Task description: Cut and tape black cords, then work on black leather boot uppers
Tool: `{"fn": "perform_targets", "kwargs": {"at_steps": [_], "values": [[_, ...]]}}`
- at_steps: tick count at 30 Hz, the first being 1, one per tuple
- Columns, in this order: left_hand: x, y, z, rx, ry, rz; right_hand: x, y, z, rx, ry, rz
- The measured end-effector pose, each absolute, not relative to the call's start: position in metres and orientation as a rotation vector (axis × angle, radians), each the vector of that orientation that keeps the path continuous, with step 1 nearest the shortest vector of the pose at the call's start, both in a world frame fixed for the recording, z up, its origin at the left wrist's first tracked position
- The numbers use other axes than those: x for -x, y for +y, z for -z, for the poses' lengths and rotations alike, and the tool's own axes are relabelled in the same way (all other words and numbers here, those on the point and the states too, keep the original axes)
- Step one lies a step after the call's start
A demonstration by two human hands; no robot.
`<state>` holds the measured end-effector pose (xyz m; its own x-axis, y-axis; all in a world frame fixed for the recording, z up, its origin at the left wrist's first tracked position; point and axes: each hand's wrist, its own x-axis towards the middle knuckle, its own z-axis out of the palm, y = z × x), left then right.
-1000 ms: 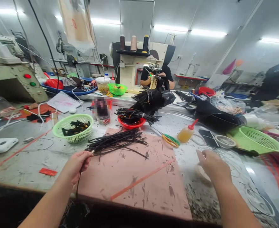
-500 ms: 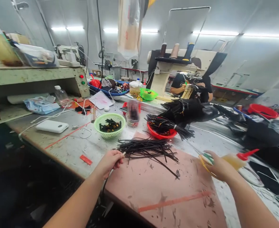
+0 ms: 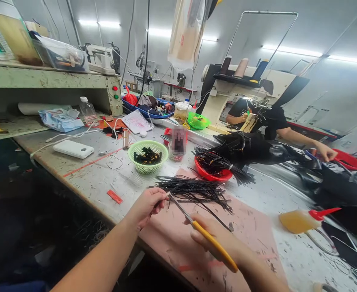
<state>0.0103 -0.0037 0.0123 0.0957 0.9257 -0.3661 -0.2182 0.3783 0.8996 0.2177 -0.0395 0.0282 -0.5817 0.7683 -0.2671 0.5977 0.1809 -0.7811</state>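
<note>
My left hand (image 3: 148,207) is closed, pinching the pale end of a black cord (image 3: 168,194) between thumb and fingers. The rest of that cord is mostly hidden by the hand. A pair of yellow-handled scissors (image 3: 216,245) is in my right hand (image 3: 210,233), seen nearly edge-on. Their metal blades reach the cord's pale end; whether they cut into it I cannot tell. Just beyond both hands, a loose pile of black cords (image 3: 193,186) lies across the pinkish mat (image 3: 251,221).
Behind the pile stand a green basket (image 3: 148,168) and a red bowl (image 3: 215,175) with black pieces. At right lies a glue bottle (image 3: 300,221). A white power bank (image 3: 73,149) is at left. Across the table, a co-worker's hand (image 3: 326,152) reaches toward another red bowl (image 3: 350,160).
My right hand has brought the scissors leftward from beside the glue bottle to the cord end at my left hand. The co-worker's arm has stretched out to the right.
</note>
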Motion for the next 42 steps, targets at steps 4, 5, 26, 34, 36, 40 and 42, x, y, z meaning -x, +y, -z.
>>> {"fn": "perform_targets", "kwargs": {"at_steps": [4,5,26,34,36,40,42], "values": [[-0.008,-0.004,-0.009,-0.773,1.148,-1.022,-0.21,-0.037,-0.022,1.287,-2.208,-1.359],[-0.007,-0.004,-0.009,-0.77,1.147,-1.028,-0.209,-0.037,-0.021,1.278,-2.191,-1.363],[-0.023,-0.047,-0.009,-0.9,1.106,-0.918,-0.202,-0.061,-0.008,1.262,-1.493,-1.329],[-0.073,-0.073,-0.019,-1.229,1.055,-0.583,-0.223,-0.091,-0.013,1.253,-1.635,-1.067],[-0.075,-0.075,-0.016,-1.271,1.063,-0.495,-0.245,-0.094,-0.009,1.32,-1.68,-0.965],[-0.052,-0.075,0.006,-1.356,1.184,-0.338,-0.324,-0.086,0.0,1.69,-1.574,-0.688],[-0.038,-0.075,0.02,-1.324,1.26,-0.318,-0.369,-0.08,0.005,1.816,-1.487,-0.636]]}}
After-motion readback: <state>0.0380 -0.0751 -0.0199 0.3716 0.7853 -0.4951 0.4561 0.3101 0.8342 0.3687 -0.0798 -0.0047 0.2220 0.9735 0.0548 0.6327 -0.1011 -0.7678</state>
